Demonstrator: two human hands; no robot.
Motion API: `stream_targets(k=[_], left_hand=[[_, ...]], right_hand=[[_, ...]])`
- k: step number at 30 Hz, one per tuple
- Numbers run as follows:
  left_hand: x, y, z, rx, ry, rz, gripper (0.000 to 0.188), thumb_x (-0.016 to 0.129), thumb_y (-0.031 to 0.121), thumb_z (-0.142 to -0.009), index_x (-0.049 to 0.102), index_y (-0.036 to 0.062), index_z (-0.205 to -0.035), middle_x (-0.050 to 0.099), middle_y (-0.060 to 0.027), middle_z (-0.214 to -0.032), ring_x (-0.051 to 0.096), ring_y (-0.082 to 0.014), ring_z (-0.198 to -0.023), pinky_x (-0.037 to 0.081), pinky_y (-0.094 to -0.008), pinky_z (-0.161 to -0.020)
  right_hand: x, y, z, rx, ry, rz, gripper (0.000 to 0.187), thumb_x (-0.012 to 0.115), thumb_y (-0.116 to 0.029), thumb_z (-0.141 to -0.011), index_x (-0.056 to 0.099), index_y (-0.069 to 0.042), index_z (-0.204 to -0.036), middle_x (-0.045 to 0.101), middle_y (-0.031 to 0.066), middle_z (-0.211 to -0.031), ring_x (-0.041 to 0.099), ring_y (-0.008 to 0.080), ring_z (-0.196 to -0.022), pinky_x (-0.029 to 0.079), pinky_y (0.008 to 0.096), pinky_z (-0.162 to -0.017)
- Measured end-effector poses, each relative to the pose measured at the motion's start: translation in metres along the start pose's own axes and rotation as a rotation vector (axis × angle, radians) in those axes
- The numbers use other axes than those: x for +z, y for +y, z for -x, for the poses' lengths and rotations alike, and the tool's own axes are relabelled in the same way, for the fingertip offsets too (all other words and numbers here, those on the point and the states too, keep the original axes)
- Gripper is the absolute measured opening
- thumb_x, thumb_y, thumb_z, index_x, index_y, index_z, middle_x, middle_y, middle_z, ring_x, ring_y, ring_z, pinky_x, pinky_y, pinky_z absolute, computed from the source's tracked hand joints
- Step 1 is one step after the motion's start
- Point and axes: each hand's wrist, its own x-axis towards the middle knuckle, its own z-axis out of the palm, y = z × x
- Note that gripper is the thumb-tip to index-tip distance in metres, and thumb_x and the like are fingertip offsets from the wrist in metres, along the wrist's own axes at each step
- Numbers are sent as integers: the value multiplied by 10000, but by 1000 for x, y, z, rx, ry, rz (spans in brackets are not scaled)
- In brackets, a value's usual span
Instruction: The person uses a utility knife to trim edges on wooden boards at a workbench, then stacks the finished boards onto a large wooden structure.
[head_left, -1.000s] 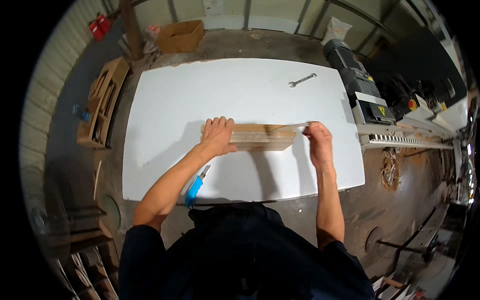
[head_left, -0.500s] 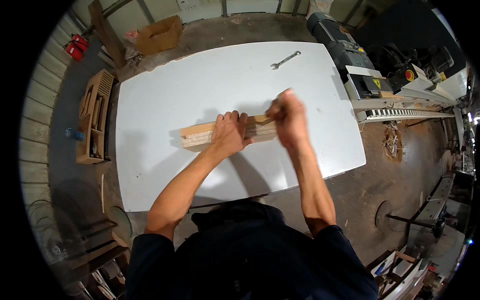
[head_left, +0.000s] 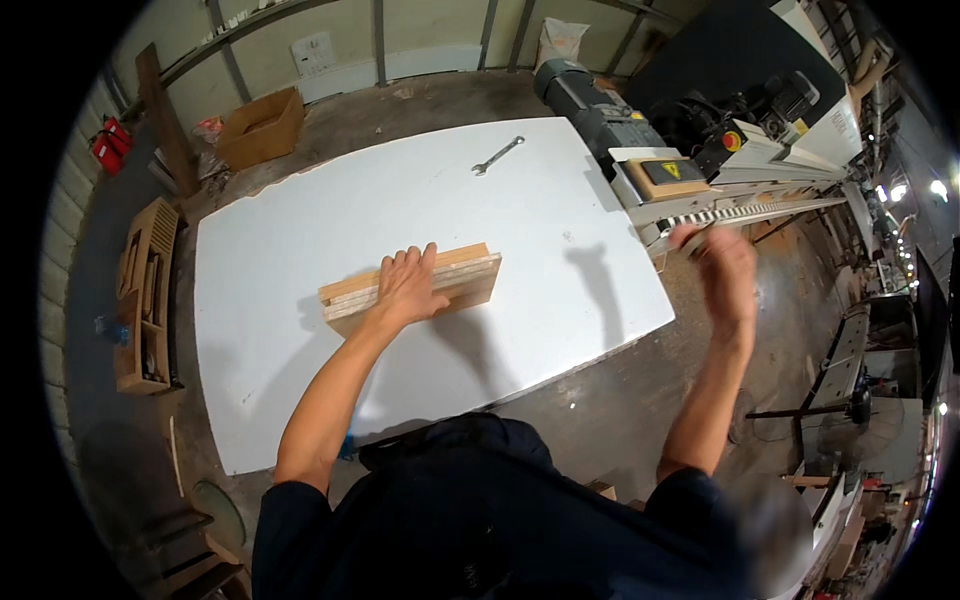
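Observation:
A small stack of wooden boards [head_left: 468, 268], pale with a rough whitish layer along it, rests at a slant on the white tabletop [head_left: 270, 250]. My left hand [head_left: 405, 290] grips it near the middle, fingers over the far edge and thumb on the near side. Past the table's right edge, my right hand [head_left: 730, 268] is raised in the air, apart from the boards. Its fingers are curled and slightly blurred; whatever lies in them is too unclear to name.
A wrench [head_left: 498, 156] lies toward the table's far side. Beyond the right corner stands a machine with a motor [head_left: 575, 95] and a red stop button [head_left: 731, 141]. On the floor are a cardboard box [head_left: 262, 128] at the far left and a wooden cabinet [head_left: 145, 295].
My right hand has left the boards' right end and swung out to the right, past the table. My left hand stays on the boards. The whole view has shifted and turned.

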Motion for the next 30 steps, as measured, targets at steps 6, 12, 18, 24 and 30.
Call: stream_targets(k=[6, 12, 18, 24, 30], left_hand=[[7, -1, 10, 24, -35, 16, 688, 725, 235, -647, 446, 64, -1253, 541, -140, -1072, 502, -298, -1042, 365, -424, -915], [-14, -58, 52, -73, -31, 1, 665, 740, 232, -642, 469, 54, -1222, 552, -148, -1062, 509, -315, -1041, 387, -422, -914], [-9, -84, 40, 23, 46, -41, 657, 700, 255, -697, 456, 27, -1263, 554, -192, -1143, 494, -360, -1112, 380, -456, -972], [-13, -141, 86, -102, 115, -1, 853, 753, 159, -625, 354, 1, -1361, 517, -206, -1167, 471, -372, -1103, 366, -460, -970], [-24, -111, 73, -105, -12, 24, 972, 778, 175, -558, 311, -7, -1391, 509, -207, -1163, 478, -389, -1088, 382, -451, -961]], right_hand=[[-59, 127, 93, 407, -114, 1029, 262, 616, -226, -837, 668, 31, -849, 648, 184, -708, 633, 264, -674, 489, 374, -654], [-70, 174, 146, 554, -279, 987, 227, 613, -179, -801, 670, 40, -784, 647, 164, -665, 633, 241, -627, 491, 374, -626], [-163, 215, 212, 854, 101, 904, 176, 581, -93, -726, 662, 13, -612, 597, 93, -525, 569, 163, -451, 468, 315, -463], [-121, 157, 116, 1137, -579, 978, 154, 578, -134, -728, 700, -44, -701, 625, 111, -589, 574, 225, -501, 484, 382, -516], [-162, 193, 157, 681, 276, 1510, 210, 595, -173, -748, 693, -29, -866, 696, 174, -842, 685, 292, -810, 544, 405, -685]])
